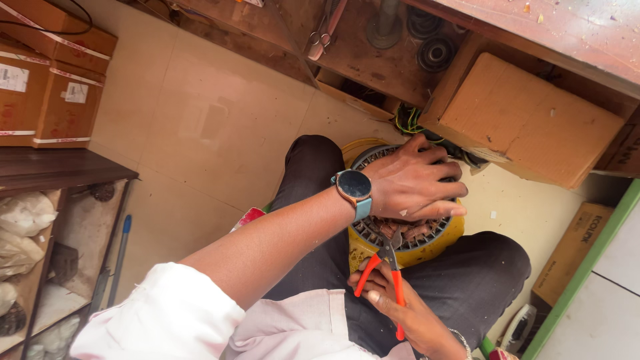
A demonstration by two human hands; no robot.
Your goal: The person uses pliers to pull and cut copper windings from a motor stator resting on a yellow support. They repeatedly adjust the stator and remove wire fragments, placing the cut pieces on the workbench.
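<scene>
A round motor stator in a yellow housing (363, 248) rests between my knees, its copper windings (408, 231) showing at the near rim. My left hand (410, 183), with a watch (353, 187) on the wrist, lies spread over the top of the stator and presses on it. My right hand (403, 313) grips red-handled cutting pliers (393, 267). The jaws of the pliers sit at the copper windings on the near edge, just under my left fingers.
A large cardboard box (533, 120) sits under the wooden bench at the right, with green wires (407, 120) beside it. Scissors (322, 37) hang above. Brown boxes (47, 80) stack at the left over a dark shelf (60, 167). A blue-handled tool (121, 257) leans there.
</scene>
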